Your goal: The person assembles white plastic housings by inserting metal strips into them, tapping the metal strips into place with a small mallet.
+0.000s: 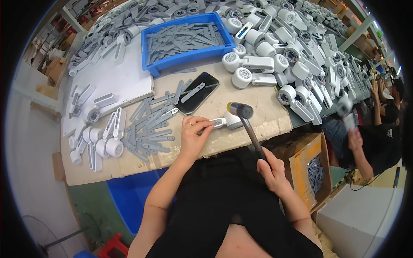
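White handheld unit (227, 122) lies flat near the front edge of the workbench (258, 124), round head to the right, w/ a grey strip set along its handle. Left hand (193, 135) rests on it: fingers curled down, tips pinching/pressing the handle end, ring on one finger. Mallet (247, 122) w/ black head sits just above the unit's round head, prob. touching it but the blur makes that hard to call. Right hand (270, 170) is closed tight around the lower end of the mallet's dark shaft, out past the bench edge, over the lap. Black phone (198, 92) lies just behind the unit, a grey strip across its screen. Loose grey strips (150, 129) are scattered left of the left hand, w/ several finished white units (103, 144) further left. Blue bin (187, 36) full of grey strips sits at the back; big heap of white units (292, 47) fills the right side. Cardboard box (307, 172) w/ more grey parts stands below the bench at right, beside another person (378, 137).
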{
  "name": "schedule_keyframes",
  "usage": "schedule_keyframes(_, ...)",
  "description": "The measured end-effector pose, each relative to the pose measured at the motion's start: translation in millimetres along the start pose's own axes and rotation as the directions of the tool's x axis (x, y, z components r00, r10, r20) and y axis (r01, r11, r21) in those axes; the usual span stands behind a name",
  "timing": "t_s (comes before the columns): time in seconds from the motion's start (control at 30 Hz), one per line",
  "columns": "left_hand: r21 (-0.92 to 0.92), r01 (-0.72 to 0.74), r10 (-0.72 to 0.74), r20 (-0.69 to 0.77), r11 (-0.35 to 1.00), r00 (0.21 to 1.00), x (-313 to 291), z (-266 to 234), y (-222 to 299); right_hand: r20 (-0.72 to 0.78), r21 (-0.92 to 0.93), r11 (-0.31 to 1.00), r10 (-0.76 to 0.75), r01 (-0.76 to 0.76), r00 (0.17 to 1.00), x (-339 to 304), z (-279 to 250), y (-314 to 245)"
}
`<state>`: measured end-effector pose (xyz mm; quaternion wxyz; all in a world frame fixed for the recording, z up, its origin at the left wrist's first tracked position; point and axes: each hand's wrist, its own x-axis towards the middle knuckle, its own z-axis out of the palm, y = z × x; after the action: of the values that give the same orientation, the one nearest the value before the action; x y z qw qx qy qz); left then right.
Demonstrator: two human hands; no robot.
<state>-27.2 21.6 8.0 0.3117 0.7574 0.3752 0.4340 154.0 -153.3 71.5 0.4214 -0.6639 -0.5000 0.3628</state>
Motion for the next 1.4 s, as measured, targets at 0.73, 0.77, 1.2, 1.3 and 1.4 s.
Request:
schedule_keyframes(0.73, 0.058, -0.057, 0.056, 0.012, 0.997, 0.998, -1.4, -2.3, 1.5, 0.057, -0.081, 0.996, 0.034, -0.029, 0.998, 14.8, -2.1, -3.6)
schedule_keyframes(0.77, 0.042, -0.051, 0.051, 0.018, 0.998, 0.999, -2.0, -1.1, 2.3, 0.056, -0.083, 0.996, 0.035, -0.03, 0.998, 13.7, 0.0, -1.9)
schedule_keyframes(1.2, 0.075, -0.053, 0.054, -0.002, 0.996, 0.999, 0.1, 4.1, 3.0, 0.087, -0.168, 0.98, 0.119, -0.103, 0.989, 9.8, -0.3, -0.6)
schedule_keyframes(1.3, 0.055, -0.074, 0.074, -0.01, 0.996, 0.997, 0.4, 4.3, 3.9, -0.001, -0.053, 0.998, 0.023, -0.023, 1.0, 3.7, -4.9, -19.2)
schedule_keyframes(1.4, 0.021, -0.006, 0.006, 0.009, 1.0, 1.0, 2.3, 5.4, 2.6, 0.044, -0.142, 0.989, -0.029, 0.035, 0.999, 9.2, 0.2, 2.3)
